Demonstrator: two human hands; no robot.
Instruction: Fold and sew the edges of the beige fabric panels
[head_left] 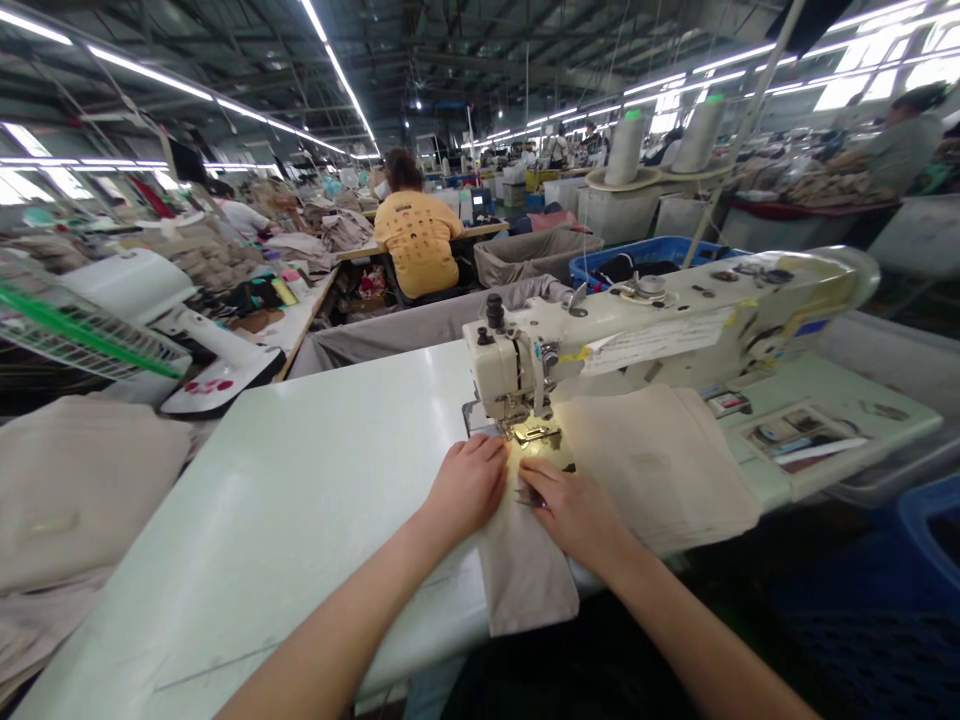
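A narrow beige fabric piece (525, 570) lies under the needle area of a sewing machine (495, 365) and hangs over the table's front edge. My left hand (469, 485) is closed on its left edge, fingertips close to the presser foot (514, 425). From the right, my right hand (574, 510) pinches the same piece just in front of the lit metal plate. Under its fingers shows a small dark metal thing (529, 495), mostly hidden, whose kind I cannot make out. Right of the needle, a stack of flat beige fabric pieces (652, 465) rests on the table.
The pale green sewing table (352, 470) spreads out to the left. Beyond its left edge are more beige pieces (82, 490) and a white fan (127, 300). A tray of small tools (806, 435) sits at right. Ahead, a person in a yellow shirt (416, 240) sits facing away.
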